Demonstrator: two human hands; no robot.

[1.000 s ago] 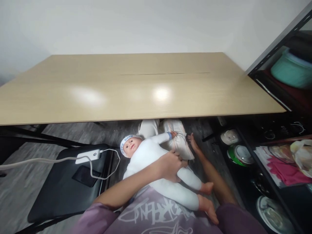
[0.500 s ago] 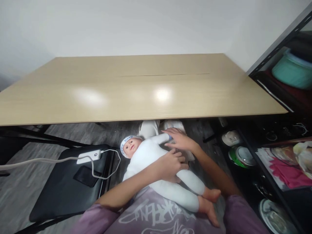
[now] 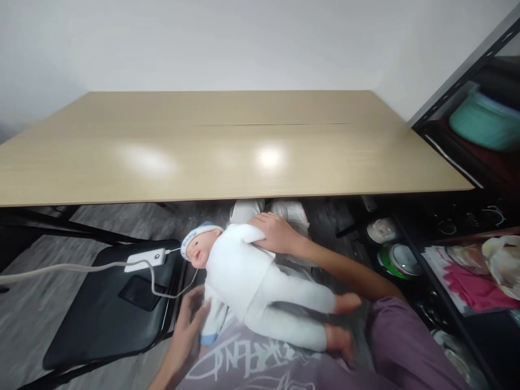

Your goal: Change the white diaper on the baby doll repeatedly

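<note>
A baby doll [image 3: 239,271] in a white top and leggings lies across my lap, its bare feet to the right. Its head, in a white and blue cap [image 3: 199,236] with lettering, points left and its face is turned toward the left. My right hand [image 3: 276,233] is wrapped over the doll's far arm and side, near the sleeve. Beside the doll's near arm, which has a blue cuff [image 3: 209,339], my left hand [image 3: 190,314] is open with its fingers curved and apart. Its fingertips are close to the sleeve; whether they touch it I cannot tell.
A wooden table [image 3: 227,173] spans the front, its edge just beyond my knees. On the black chair [image 3: 97,309] at left lie a white power bank [image 3: 145,260] with a cable [image 3: 81,267] and a dark phone [image 3: 140,292]. Shelves with a teal bowl [image 3: 485,122] and pink cloth [image 3: 471,287] stand right.
My left hand has moved from the doll's hip to its near arm at the left. The doll has shifted slightly left, its face turned, and my right hand has moved left along its far arm.
</note>
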